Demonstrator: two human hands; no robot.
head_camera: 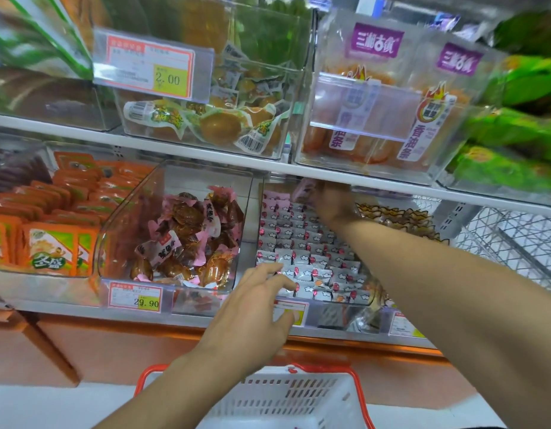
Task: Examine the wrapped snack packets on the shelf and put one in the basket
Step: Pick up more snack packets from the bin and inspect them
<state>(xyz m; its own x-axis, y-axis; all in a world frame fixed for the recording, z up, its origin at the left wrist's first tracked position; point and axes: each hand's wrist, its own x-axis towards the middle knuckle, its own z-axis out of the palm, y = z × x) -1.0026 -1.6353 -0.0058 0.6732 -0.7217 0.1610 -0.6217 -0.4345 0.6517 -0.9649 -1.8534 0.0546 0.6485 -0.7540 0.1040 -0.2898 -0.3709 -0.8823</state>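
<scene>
Rows of small silver-and-red wrapped snack packets (305, 243) fill a clear bin on the lower shelf. My right hand (333, 202) reaches deep into the back of that bin, just under the upper shelf, and grips a pinkish packet (305, 188) there; the hand is blurred. My left hand (255, 308) hovers at the bin's front edge with fingers spread and relaxed, its fingertips over the front packets, holding nothing. A white basket with red handles (299, 394) sits below the shelf, directly under my arms.
A clear bin of brown pink-wrapped snacks (187, 239) stands left of the packet bin, and orange packs (51, 230) lie further left. Price tags (135, 297) line the shelf edge. The upper shelf (268, 167) holds more bins. A wire rack (509, 243) is at the right.
</scene>
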